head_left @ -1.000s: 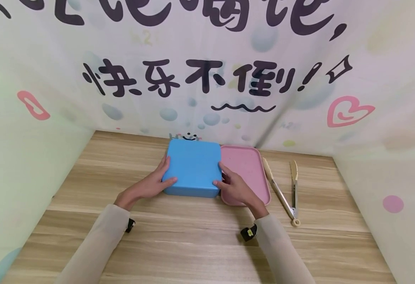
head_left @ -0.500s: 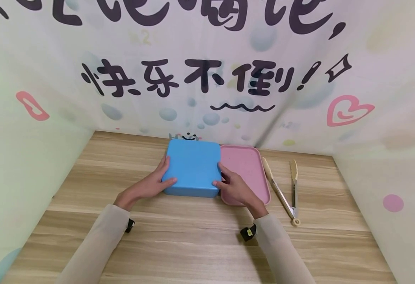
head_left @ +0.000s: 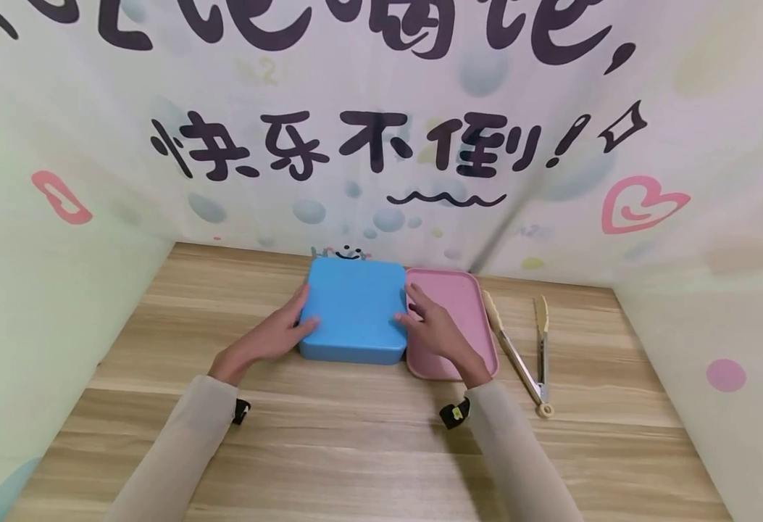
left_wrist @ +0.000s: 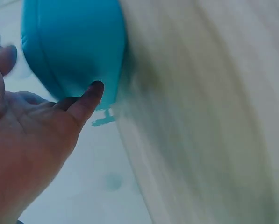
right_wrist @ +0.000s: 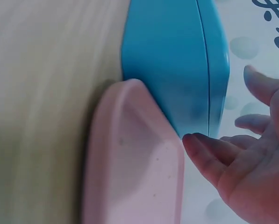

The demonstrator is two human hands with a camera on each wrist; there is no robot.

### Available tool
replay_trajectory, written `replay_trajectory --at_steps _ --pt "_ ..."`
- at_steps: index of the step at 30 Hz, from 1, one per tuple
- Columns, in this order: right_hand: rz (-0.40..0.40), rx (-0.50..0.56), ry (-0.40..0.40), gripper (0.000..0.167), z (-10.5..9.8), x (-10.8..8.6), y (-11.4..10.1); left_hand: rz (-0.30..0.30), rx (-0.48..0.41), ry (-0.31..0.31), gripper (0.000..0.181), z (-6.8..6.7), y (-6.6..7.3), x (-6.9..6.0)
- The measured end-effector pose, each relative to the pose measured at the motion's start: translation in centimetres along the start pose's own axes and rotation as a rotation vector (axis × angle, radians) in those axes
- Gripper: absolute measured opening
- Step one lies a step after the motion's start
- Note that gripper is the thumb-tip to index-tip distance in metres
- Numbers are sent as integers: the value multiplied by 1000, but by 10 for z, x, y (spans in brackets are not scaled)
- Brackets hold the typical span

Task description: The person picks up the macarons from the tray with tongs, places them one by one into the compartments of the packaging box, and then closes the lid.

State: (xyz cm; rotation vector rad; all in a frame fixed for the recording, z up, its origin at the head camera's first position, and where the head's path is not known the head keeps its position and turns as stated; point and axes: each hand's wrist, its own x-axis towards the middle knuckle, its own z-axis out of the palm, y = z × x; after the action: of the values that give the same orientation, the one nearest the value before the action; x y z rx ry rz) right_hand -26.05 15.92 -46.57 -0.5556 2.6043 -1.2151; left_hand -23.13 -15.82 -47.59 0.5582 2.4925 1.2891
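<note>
A blue lidded box (head_left: 355, 304) sits on the wooden table against the back wall. Its lid seam shows in both wrist views. My left hand (head_left: 270, 337) lies along the box's left side, its extended fingers (left_wrist: 88, 102) at the side wall and its thumb raised off the lid in the left wrist view. On the other side, my right hand (head_left: 440, 333) is spread beside the box's right wall, over the pink tray (head_left: 453, 304). In the right wrist view its thumb stands apart from the box, and a fingertip is close to the far corner; contact there is unclear.
The pink tray lies flat, its left edge right beside the box. Farther right lie metal tongs (head_left: 518, 365) with beige tips, spread apart. A printed white curtain (head_left: 381, 239) rises behind the table, with pale walls at both sides.
Both hands have loosened from the box: the thumbs and fingers have come off the lid's edges, the right hand shifting slightly outward. The box has stayed in place.
</note>
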Motion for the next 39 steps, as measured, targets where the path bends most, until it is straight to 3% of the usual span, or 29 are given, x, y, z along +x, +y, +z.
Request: replay_trajectory --at_steps 3,11,20,39 --pt "8 -50 12 73 0 10 -5 17 30 26 69 -2 -1 2" --pt "91 -137 -31 64 2 17 -7 12 32 9 66 2 1 6" --pt "123 -56 2 61 9 19 -6 -25 19 -3 65 1 3 4" --pt "153 -28 0 62 9 20 -7 -57 17 -3 65 4 5 6"
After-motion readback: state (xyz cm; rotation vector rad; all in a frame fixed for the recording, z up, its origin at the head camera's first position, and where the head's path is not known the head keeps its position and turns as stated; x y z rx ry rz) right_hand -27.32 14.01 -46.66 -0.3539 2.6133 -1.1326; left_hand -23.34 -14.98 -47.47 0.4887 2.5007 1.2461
